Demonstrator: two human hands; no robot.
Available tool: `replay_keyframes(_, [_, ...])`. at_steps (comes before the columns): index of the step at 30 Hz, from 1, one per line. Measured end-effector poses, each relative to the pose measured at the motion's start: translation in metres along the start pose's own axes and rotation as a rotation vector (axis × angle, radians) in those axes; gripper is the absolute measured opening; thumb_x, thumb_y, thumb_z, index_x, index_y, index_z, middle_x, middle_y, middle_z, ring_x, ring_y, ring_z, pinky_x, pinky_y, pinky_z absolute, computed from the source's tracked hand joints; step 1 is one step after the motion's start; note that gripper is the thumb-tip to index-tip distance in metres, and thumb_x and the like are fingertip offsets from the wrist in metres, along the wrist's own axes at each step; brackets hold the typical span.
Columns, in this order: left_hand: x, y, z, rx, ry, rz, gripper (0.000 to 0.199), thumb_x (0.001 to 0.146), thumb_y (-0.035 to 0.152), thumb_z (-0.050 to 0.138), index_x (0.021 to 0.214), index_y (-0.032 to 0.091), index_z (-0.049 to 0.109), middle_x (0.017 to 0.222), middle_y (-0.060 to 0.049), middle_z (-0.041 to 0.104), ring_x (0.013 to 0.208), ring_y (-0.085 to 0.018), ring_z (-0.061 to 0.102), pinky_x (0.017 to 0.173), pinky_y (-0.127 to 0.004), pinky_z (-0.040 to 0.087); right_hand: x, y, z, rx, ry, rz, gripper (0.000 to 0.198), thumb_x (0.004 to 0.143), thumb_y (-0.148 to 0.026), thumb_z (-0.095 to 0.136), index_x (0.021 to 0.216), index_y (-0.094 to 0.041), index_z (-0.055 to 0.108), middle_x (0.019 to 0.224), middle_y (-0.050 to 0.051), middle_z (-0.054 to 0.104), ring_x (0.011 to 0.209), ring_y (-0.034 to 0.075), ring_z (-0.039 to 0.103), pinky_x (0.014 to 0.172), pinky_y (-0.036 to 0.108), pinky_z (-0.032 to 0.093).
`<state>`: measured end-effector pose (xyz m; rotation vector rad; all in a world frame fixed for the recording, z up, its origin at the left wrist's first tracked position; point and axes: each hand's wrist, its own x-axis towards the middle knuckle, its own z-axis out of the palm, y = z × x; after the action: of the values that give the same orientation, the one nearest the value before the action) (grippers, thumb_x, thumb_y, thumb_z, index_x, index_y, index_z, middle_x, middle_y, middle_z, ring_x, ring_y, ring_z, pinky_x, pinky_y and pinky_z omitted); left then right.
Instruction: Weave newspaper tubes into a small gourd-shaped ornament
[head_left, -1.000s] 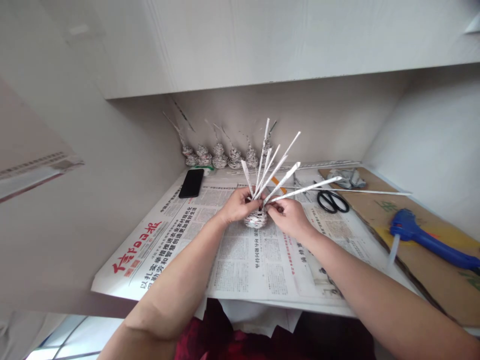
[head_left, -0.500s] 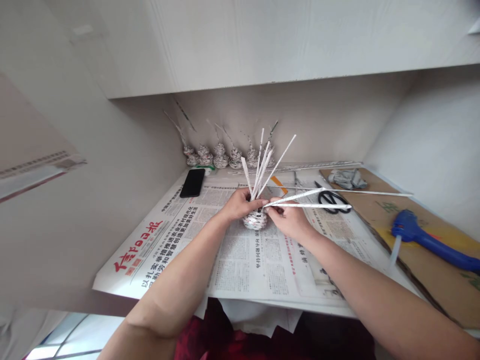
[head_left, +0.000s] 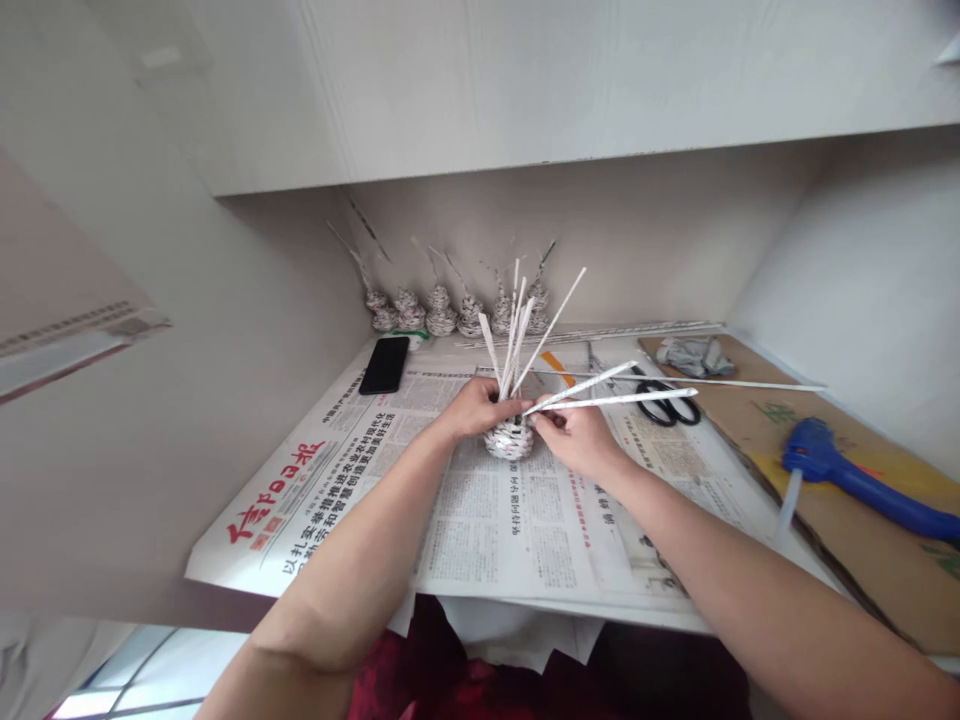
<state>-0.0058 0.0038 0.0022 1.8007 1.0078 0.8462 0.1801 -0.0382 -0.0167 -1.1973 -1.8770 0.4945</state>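
A small woven paper basket (head_left: pixel 510 440) rests on the newspaper between my hands, with several rolled paper sticks (head_left: pixel 520 335) standing up out of its top. My left hand (head_left: pixel 484 405) is closed around its upper left side, thumb across the rim. On the right, my right hand (head_left: pixel 571 432) pinches the base of two paper sticks (head_left: pixel 622 400) that stick out to the right from the rim. Its fingertips touch the basket's side. The fingers behind the basket are hidden.
Several finished-looking woven gourd shapes (head_left: pixel 441 310) line the back wall. A black phone (head_left: pixel 385 365) lies at left. Black scissors (head_left: pixel 666 402), crumpled paper (head_left: pixel 696 356) and a blue glue gun (head_left: pixel 840 470) on cardboard (head_left: pixel 757 425) are at right. Newspaper (head_left: pixel 360 480) covers the table; an overhead cabinet (head_left: pixel 525 90) hangs above.
The basket's upright sticks and the two sticks at right have shifted slightly to the left, and the right-hand sticks have tilted up a little. Both hands keep their hold.
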Motion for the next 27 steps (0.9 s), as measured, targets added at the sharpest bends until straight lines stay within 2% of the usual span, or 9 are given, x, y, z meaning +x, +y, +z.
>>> replay_keyframes(4, [-0.0012,0.0039,-0.0002,-0.015,-0.029,0.008,0.041,0.069,0.048,0.072,0.084,0.01,0.071,0.078,-0.004,0.07,0.069,-0.015,0.061,0.063,-0.023,0.045,-0.0007,-0.002,-0.0018,-0.022,-0.006,0.005,0.013,0.084,-0.026,0.053,0.077,-0.021,0.063,0.061,-0.002,0.059,0.056,0.014,0.052,0.058,0.026,0.038])
replay_keyframes(7, [-0.0017,0.0068,-0.0009,0.017,-0.046,0.025,0.041,0.07,0.047,0.072,0.089,0.011,0.072,0.084,-0.004,0.072,0.076,-0.017,0.063,0.069,-0.024,0.047,-0.0018,-0.0015,-0.0017,-0.034,-0.012,0.029,0.013,0.084,-0.027,0.053,0.08,-0.021,0.064,0.063,-0.002,0.061,0.056,0.013,0.051,0.057,0.026,0.037])
replay_keyframes(11, [-0.0018,0.0074,-0.002,0.042,-0.047,0.029,0.042,0.07,0.047,0.072,0.09,0.011,0.073,0.085,-0.004,0.072,0.077,-0.017,0.064,0.07,-0.024,0.047,-0.0025,-0.0014,-0.0014,-0.045,-0.022,0.021,0.013,0.084,-0.026,0.052,0.082,-0.022,0.064,0.066,-0.001,0.063,0.059,0.014,0.053,0.059,0.026,0.037])
replay_keyframes(18, [-0.0023,0.0062,-0.0007,0.08,-0.009,0.018,0.043,0.071,0.052,0.068,0.078,0.009,0.071,0.068,-0.002,0.066,0.062,-0.013,0.056,0.057,-0.022,0.041,-0.0031,-0.0043,-0.0019,-0.052,-0.028,-0.018,0.013,0.085,-0.027,0.052,0.075,-0.021,0.057,0.062,-0.003,0.056,0.061,0.015,0.053,0.06,0.026,0.037])
replay_keyframes(27, [-0.0031,0.0107,-0.0005,0.119,-0.012,0.028,0.042,0.071,0.051,0.068,0.076,0.01,0.071,0.064,0.001,0.061,0.06,-0.011,0.052,0.057,-0.021,0.038,-0.0042,-0.003,-0.001,-0.087,-0.042,0.007,0.011,0.086,-0.028,0.05,0.082,-0.023,0.058,0.062,-0.003,0.055,0.059,0.015,0.051,0.059,0.027,0.035])
